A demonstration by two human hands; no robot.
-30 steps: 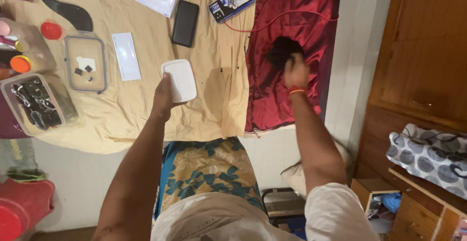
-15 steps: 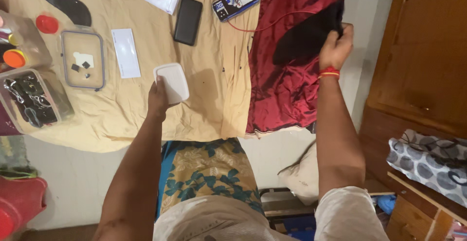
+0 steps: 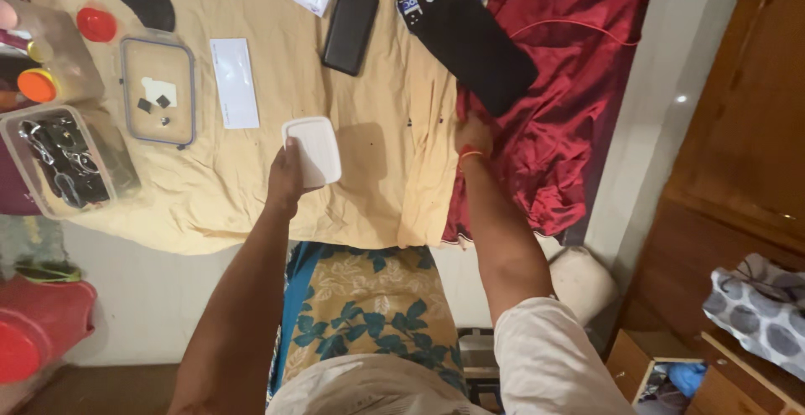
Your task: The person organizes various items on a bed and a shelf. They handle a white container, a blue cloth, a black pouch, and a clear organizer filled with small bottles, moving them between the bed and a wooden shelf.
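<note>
the left hand (image 3: 289, 176) holds a white lid (image 3: 313, 151) just above the tan cloth (image 3: 251, 189), fingers clamped on its near edge with the thumb on top, while the right hand (image 3: 474, 134) has its fingers closed on the near corner of a black cloth (image 3: 474, 46) that lies spread across the seam where the tan cloth meets the red satin sheet (image 3: 570, 105). to lay the black cloth well, it seems best to keep it flat and draw it by the corner without dragging the orange cable (image 3: 579, 25) or the phone in a printed case (image 3: 419, 0) partly hidden under its far edge; the lid wants a level, steady grip so it does not knock the black phone (image 3: 350, 17) beyond it. further left lie a white card (image 3: 235, 82), a shallow clear tray (image 3: 158, 90) with small dark and white bits, a clear tub (image 3: 63, 159) of tangled black parts, and bottles with a red cap (image 3: 96, 23) and an orange cap (image 3: 37, 85). the surface is a bed or low table draped in cloths; below it shows pale floor, a red plastic stool (image 3: 42, 331) near left and a wooden cabinet (image 3: 746, 130) on the right
</note>
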